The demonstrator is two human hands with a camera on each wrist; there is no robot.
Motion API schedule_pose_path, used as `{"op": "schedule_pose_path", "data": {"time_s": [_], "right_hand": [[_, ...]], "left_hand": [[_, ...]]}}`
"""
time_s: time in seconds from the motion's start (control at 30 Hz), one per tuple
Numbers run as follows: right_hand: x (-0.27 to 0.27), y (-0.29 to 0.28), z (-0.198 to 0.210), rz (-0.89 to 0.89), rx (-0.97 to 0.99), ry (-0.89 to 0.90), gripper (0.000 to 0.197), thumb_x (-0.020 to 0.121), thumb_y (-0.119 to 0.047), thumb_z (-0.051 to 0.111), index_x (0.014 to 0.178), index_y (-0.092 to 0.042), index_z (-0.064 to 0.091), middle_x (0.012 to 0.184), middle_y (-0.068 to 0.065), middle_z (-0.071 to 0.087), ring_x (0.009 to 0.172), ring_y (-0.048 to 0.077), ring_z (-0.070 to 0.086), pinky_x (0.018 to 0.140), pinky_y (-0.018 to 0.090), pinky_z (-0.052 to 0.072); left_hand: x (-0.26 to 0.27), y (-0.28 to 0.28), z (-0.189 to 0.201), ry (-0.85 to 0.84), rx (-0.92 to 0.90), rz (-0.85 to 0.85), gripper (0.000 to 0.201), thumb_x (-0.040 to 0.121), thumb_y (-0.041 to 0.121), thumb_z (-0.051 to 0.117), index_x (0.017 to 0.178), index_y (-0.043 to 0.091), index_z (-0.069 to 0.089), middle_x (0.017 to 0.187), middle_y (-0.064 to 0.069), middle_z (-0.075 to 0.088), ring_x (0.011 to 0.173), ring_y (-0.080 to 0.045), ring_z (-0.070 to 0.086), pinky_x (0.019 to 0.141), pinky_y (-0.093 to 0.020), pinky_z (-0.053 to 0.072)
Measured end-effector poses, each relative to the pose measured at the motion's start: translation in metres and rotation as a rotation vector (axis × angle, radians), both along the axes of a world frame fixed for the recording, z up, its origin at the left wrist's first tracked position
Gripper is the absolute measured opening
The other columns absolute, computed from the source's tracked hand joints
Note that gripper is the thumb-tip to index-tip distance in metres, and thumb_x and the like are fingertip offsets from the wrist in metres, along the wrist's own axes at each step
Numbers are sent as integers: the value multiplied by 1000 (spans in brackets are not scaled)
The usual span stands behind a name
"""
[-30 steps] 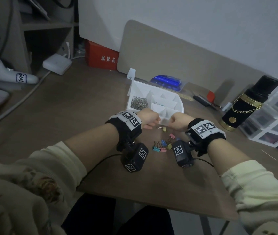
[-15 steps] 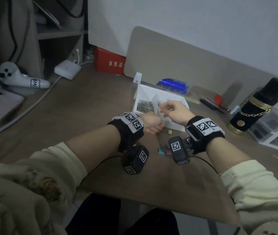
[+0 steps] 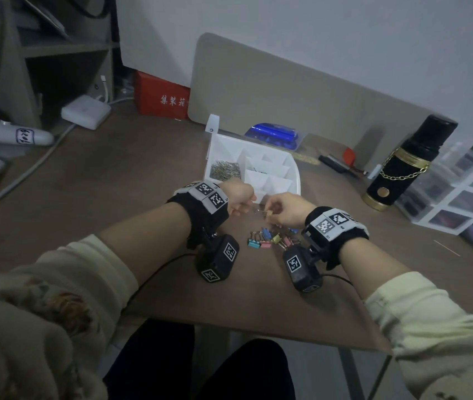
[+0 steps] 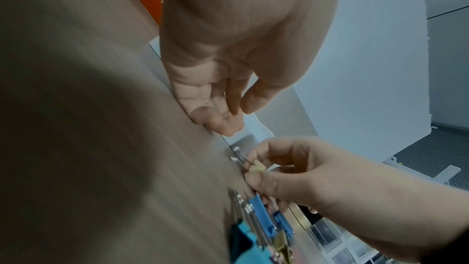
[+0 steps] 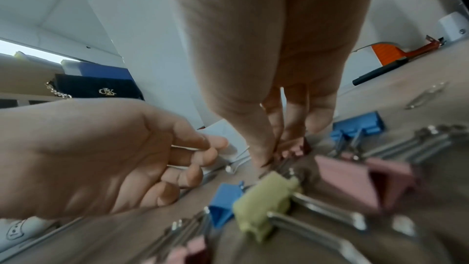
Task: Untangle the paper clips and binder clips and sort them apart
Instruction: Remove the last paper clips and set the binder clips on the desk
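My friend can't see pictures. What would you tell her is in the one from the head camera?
Two hands meet over a brown desk: the right hand pinches a small yellow binder clip, and the left hand is curled beside it. A pile of colourful binder clips lies just below them, and a white tray behind holds paper clips.

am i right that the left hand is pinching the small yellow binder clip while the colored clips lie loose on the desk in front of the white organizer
Not quite: the right hand pinches the yellow binder clip, as the head and left wrist views show. The left hand holds nothing there. The colored clips do lie loose on the desk in front of the white organizer.
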State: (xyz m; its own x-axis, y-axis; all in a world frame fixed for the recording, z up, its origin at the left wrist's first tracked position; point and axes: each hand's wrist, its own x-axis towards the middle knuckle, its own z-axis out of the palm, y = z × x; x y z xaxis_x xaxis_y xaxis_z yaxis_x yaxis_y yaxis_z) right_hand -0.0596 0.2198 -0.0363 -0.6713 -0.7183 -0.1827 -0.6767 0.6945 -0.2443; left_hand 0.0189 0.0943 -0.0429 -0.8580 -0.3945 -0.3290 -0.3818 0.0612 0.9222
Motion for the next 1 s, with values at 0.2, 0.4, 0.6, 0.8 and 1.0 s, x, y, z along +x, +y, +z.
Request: {"op": "schedule_pose_path", "data": {"time_s": [0.2,0.4,0.6,0.8,1.0], "right_hand": [[-1,5,8,-15,-181,40,9,89,-19,62,80,-19,61,84,0,64,79,14,56,70,21,41],[5,6,16,39,-480,-58,16,80,-18,75,91,-17,62,77,-9,57,75,11,54,65,13,42],[10,20,16,60,-429,-95,20,81,-25,73,97,-18,64,89,-8,65,83,11,60,80,24,46],[7,32,14,30,-49,-87,30,84,-18,70,113,-18,63,110,-5,61,104,15,56,90,27,44],[12,33,10,74,34,-53,23,86,-17,69,108,-14,63,102,0,64,90,14,57,73,14,44]], "left_hand": [[-1,7,2,-25,67,-28,28,99,21,33,80,8,51,80,-4,56,62,-15,51,53,-23,37],[-2,22,3,54,257,-50,37,96,27,31,77,5,54,69,-9,61,56,-18,56,50,-21,41],[4,25,2,71,253,12,26,93,12,36,68,12,45,50,0,42,28,-6,31,35,-10,21],[11,23,9,-90,53,-86,23,96,19,38,79,13,51,61,1,22,49,-11,16,43,-17,14],[17,22,7,-118,-368,-376,17,90,27,61,80,17,52,66,0,47,54,-11,44,48,-18,38]]}}
